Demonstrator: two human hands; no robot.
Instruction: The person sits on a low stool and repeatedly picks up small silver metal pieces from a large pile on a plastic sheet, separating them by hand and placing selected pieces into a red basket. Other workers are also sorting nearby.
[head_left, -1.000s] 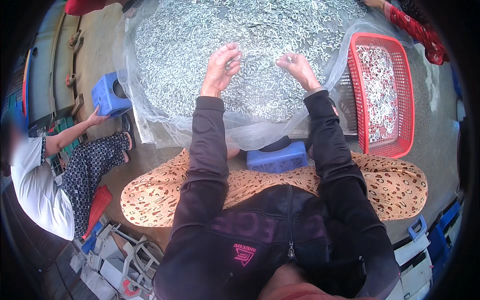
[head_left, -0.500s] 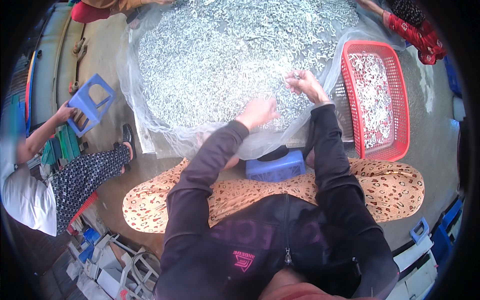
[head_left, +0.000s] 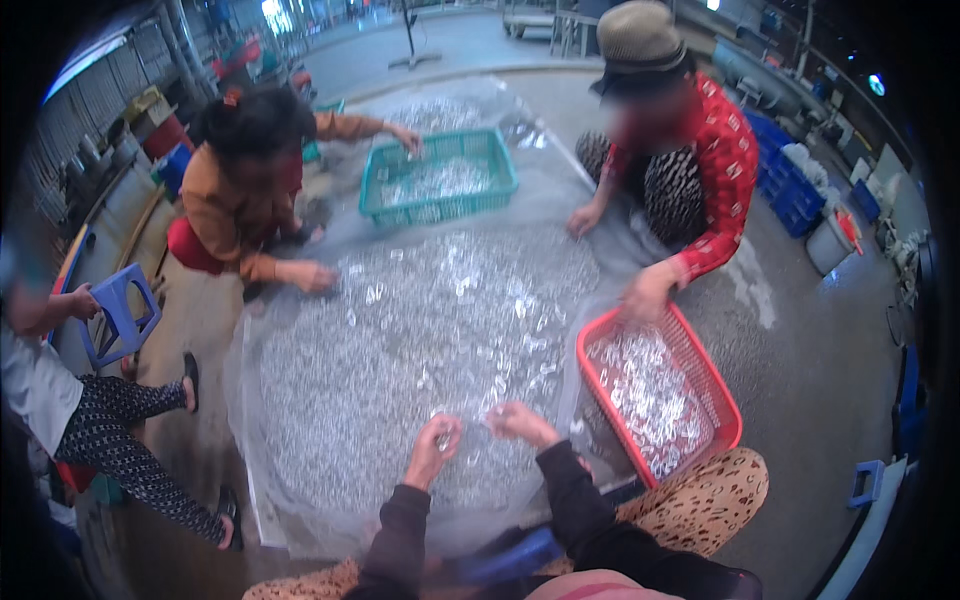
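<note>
Fingers [head_left: 447, 425] of the left hand [head_left: 428, 455] are curled inward, apparently grasping a few of the pale pieces [head_left: 340, 410], since something whitish shows among them. The right hand [head_left: 522, 424] has its fingertips drawn together over the spread; blur makes it impossible to tell whether they pinch a piece. The loose pieces cover a translucent mesh sheet [head_left: 243, 440] between and beyond the hands, and more lie in the red basket [head_left: 708, 375] at the right.

For good handling, I would keep the left curl loose, so that held pieces are not crushed, and let the right thumb and fingertips lift one piece at a time. Small, low movements should disturb the surrounding layer least, and working apart from the sheet's gathered near edge should avoid snagging it.

Both hands are poised over the near part of the spread, side by side with a gap between them. The left forearm, in a dark sleeve [head_left: 397, 535], reaches up from the near edge, its wrist fairly straight and its palm side turned toward the right hand. The right forearm slants in from the near right, fingers pointing left.
</note>
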